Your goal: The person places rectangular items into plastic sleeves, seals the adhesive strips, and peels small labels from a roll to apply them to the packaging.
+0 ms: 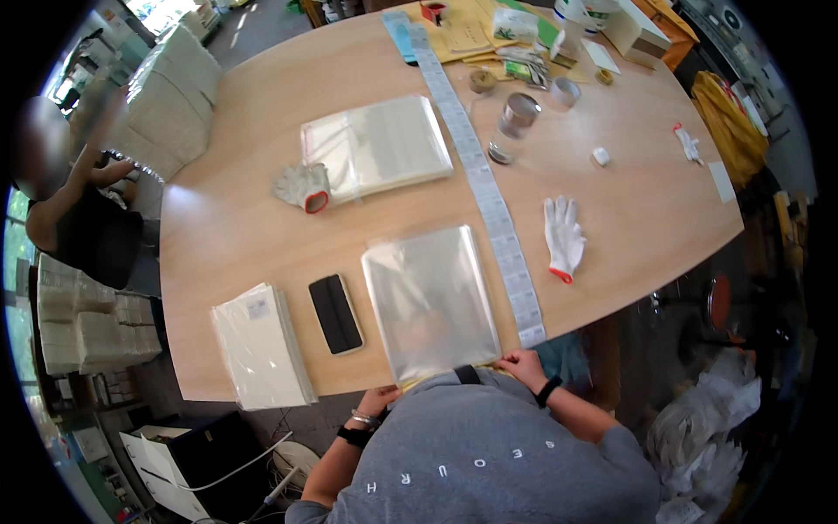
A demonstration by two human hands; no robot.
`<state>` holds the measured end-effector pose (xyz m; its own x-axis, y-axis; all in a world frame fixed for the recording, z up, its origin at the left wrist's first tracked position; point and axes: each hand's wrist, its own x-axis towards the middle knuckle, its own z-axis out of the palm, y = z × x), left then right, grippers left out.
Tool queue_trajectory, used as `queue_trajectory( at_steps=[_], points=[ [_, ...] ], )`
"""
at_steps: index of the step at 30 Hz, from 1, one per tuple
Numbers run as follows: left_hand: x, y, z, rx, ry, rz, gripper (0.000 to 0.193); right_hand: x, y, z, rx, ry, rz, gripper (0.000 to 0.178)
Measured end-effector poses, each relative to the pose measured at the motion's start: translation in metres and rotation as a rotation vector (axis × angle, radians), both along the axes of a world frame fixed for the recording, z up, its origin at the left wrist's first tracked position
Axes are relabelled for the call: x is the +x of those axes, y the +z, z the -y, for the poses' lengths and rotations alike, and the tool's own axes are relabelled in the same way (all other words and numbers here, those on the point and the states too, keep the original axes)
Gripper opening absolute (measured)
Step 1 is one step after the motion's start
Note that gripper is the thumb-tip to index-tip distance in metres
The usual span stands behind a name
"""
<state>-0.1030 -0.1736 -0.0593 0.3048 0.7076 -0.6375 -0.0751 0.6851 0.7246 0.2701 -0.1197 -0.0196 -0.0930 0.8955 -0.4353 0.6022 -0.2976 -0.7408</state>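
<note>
At the table's near edge, a stack of clear plastic bags [432, 301] lies directly in front of my body. My left hand [380, 400] is closed beside the stack's near left corner. Close to its near right corner is my right hand [522, 365], with fingers curled together. A thin yellow edge [408, 384] shows between my torso and the stack, close to the left fingertips. What either hand pinches is too small to make out. Just past my right hand ends a long strip of printed labels [497, 218], which runs to the table's far side.
Left of the bags lie a black phone [335, 314] and wrapped white sheets [262, 345]. Farther off are another clear bag stack [380, 144] and a grey glove [303, 185]. A white glove [564, 236] and tape rolls [521, 113] lie rightward. A person [87, 210] stands left.
</note>
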Motion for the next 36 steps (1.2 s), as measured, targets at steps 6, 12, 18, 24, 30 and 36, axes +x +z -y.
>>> queue_trajectory(
  at_steps=[6, 12, 18, 24, 30, 36],
  points=[
    [-0.011, 0.028, 0.003, 0.044, -0.13, -0.087, 0.035, 0.006, 0.048, -0.011, 0.012, 0.159, 0.125, 0.021],
    [-0.024, 0.113, -0.047, 0.165, -0.679, -0.748, 0.034, 0.077, 0.024, -0.005, -0.172, -0.095, 0.219, 0.029],
    [0.015, 0.161, -0.128, 0.291, -0.605, -0.674, 0.026, 0.07, -0.023, 0.01, -0.264, -0.329, -0.432, 0.02],
    [0.1, 0.148, -0.165, 0.328, -0.63, -0.201, 0.028, 0.08, 0.035, -0.015, -0.033, -0.084, 0.412, 0.025],
    [0.155, 0.122, -0.18, 0.119, -0.733, 0.09, 0.036, 0.053, -0.002, 0.008, -0.159, -0.347, -0.363, 0.027],
    [0.135, 0.113, -0.18, 0.288, -0.794, -0.11, 0.034, 0.041, 0.003, 0.0, 0.111, -0.641, -0.175, 0.027]
  ],
)
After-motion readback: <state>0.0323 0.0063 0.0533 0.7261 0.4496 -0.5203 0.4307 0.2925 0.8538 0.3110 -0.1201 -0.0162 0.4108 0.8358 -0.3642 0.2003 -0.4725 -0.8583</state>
